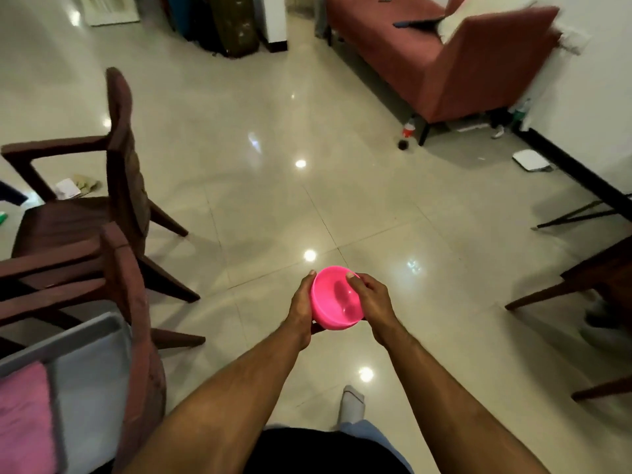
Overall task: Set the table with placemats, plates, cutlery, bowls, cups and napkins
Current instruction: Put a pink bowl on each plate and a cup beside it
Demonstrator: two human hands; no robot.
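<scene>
Both hands grasp the pink bowl (337,299) between them, left hand (302,309) cupping its side, right hand (367,301) pinching the rim. It looks light, stiff plastic, probably slippery; rim-and-base holds suit it.

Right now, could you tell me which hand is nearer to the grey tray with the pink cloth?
Left. The left hand grips the pink bowl on the side toward the grey tray; the right hand holds the bowl's far side, further from the tray.
</scene>
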